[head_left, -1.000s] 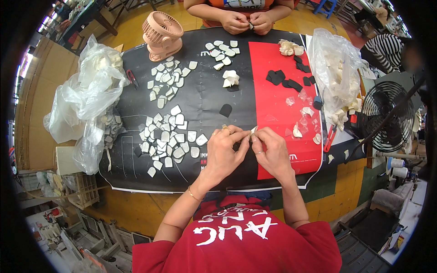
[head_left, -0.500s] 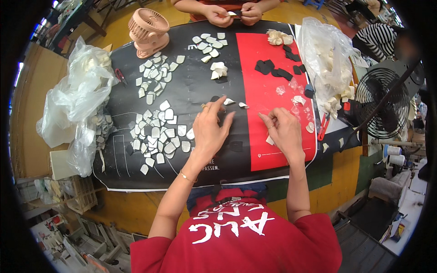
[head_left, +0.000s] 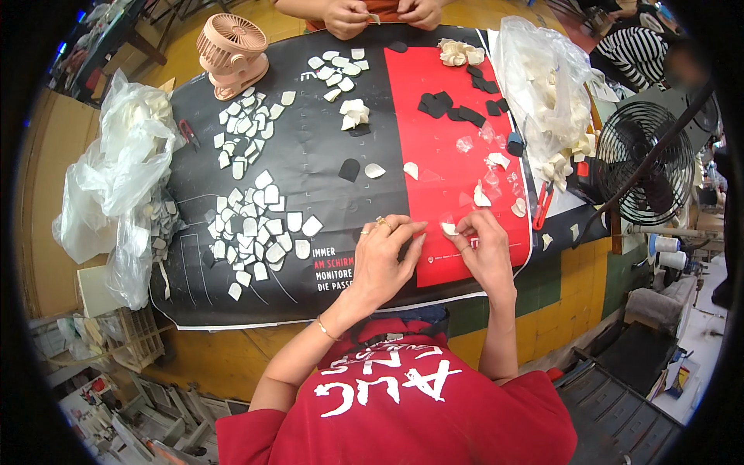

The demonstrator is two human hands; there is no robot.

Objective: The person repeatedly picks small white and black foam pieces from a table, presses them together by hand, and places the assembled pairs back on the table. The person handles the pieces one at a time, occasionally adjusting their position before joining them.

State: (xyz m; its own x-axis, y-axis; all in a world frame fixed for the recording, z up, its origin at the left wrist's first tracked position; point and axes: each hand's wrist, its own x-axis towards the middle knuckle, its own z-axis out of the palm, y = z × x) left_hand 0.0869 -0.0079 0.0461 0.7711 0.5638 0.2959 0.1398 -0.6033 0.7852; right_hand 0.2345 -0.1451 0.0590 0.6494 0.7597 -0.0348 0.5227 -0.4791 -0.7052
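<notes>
My right hand [head_left: 487,252] is over the red part of the sheet, thumb and forefinger pinched at a small cream piece [head_left: 449,229]. To its left, my left hand [head_left: 387,260] reaches across the black part toward the red edge. Its fingers are loosely curved, with a small gap between thumb and forefinger, and I see nothing held there. Beyond my hands lie a rounded black patch [head_left: 349,170], a cream piece [head_left: 375,170], another on the red edge [head_left: 411,170] and a third [head_left: 481,196]. Several white rounded patches [head_left: 265,225] are heaped on the left.
A pink fan [head_left: 232,54] stands at the far left. Plastic bags [head_left: 128,186] flank the sheet. Red-handled cutters [head_left: 544,205] lie at the right edge, near a black fan [head_left: 647,167]. Black pieces [head_left: 438,105] are on the red. A co-worker's hands [head_left: 345,17] work opposite.
My left hand has come nearer and to the right, uncovering the black patch. My right hand has come lower, fingertips now at a cream piece. The whole view has shifted slightly.
</notes>
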